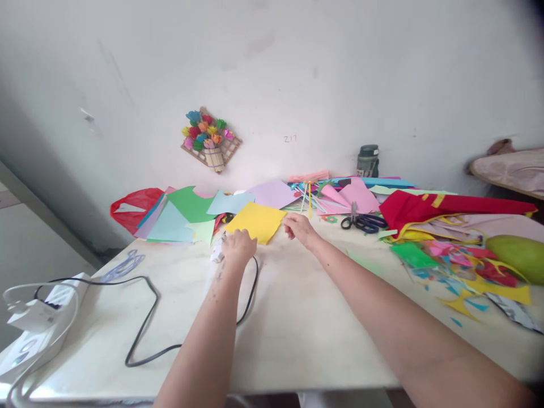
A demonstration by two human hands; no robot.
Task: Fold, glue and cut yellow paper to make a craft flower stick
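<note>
- Yellow paper [257,221] lies at twelve o'clock on the table [280,340].
- Left hand [240,247], fingers bent, meets its seven o'clock edge; right hand [298,229], fingers curled, is at its two o'clock corner. Whether either pinches, I cannot tell.
- Scissors [363,222] lie at three o'clock from the paper.

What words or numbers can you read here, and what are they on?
"217" (the first mark might be a Z): written on the wall.
The bottle has a pale label, too small and blurry to read.
I can't read any other words or numbers.
</note>
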